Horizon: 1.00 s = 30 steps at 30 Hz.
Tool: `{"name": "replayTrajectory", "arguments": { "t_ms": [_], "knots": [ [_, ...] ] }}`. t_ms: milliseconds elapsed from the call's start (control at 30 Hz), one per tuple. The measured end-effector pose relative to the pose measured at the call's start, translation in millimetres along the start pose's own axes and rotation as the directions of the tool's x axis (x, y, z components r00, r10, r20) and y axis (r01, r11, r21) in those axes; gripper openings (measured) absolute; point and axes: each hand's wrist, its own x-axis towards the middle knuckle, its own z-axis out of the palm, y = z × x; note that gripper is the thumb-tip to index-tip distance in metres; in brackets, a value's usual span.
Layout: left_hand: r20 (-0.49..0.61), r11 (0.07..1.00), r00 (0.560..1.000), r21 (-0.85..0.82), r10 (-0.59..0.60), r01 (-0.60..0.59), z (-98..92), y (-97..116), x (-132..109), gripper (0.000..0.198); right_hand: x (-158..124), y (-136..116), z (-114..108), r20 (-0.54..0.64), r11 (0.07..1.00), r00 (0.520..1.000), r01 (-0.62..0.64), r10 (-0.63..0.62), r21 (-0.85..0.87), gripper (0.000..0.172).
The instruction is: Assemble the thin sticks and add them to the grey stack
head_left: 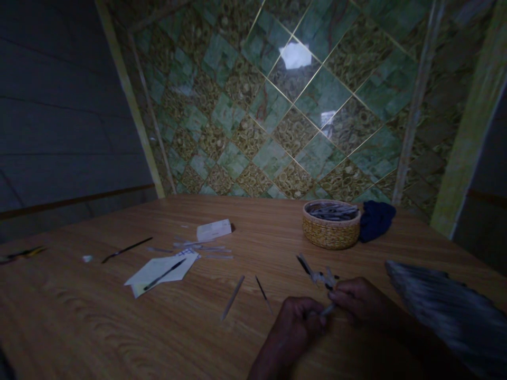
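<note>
Low in the head view, my left hand (293,322) is closed, thumb and fingers pinching a thin grey rod (328,310). My right hand (358,300) reaches in from the right, its fingertips pinched at the rod's other end. The rod's exact kind is too dim to make out, and the fingers cover part of it. Just beyond the fingertips lie small pale scraps (319,276) and a short dark stick (303,264). Left of my hands, a grey stick (233,297) and a thinner dark-tipped stick (262,290) rest apart on the wooden table (119,327).
A woven basket (331,233) full of grey sticks stands beside a dark blue cloth (377,220). Grey sticks form a blurred pile (443,306) at right. Leftward lie folded paper (148,270), a pen (164,274), pale strips (214,248), a white box (214,230) and a dark rod (129,249).
</note>
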Motion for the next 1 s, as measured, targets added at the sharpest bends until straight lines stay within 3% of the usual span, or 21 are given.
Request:
{"name": "replayTrajectory", "arguments": {
  "t_ms": [167, 333, 500, 700, 833, 1000],
  "knots": [
    [-0.001, 0.999, 1.000, 0.032, -0.014, 0.014, -1.7, -1, -1, 0.017, -2, -4, 0, 0.043, 0.991, 0.999, -0.024, 0.018, 0.131, 0.021],
    [-0.008, 0.999, 1.000, 0.045, -0.007, 0.007, -1.2, 0, -1, 0.017, -2, -8, -2, 0.015, 0.998, 1.000, 0.016, -0.016, -0.065, 0.032],
    [-0.027, 0.997, 0.999, 0.062, -0.040, 0.042, 0.7, 0, -1, 0.016, -3, -4, -1, 0.045, 0.993, 0.999, -0.021, 0.016, 0.119, 0.020],
    [-0.021, 0.972, 0.995, 0.218, 0.095, -0.088, 0.2, -6, 4, 0.017, 1, 5, 4, 0.016, 0.997, 1.000, -0.018, 0.017, 0.071, 0.029],
    [-0.011, 0.822, 0.968, 0.530, 0.250, -0.206, 0.7, -3, 3, 0.019, 5, 9, 8, -0.007, 0.996, 0.998, -0.062, 0.062, 0.063, 0.031],
    [-0.014, 0.545, 0.954, 0.824, 0.299, -0.159, 3.2, 0, 1, 0.021, 8, 11, 19, -0.065, 0.973, 0.979, -0.180, 0.191, 0.142, 0.034]
  ]
}}
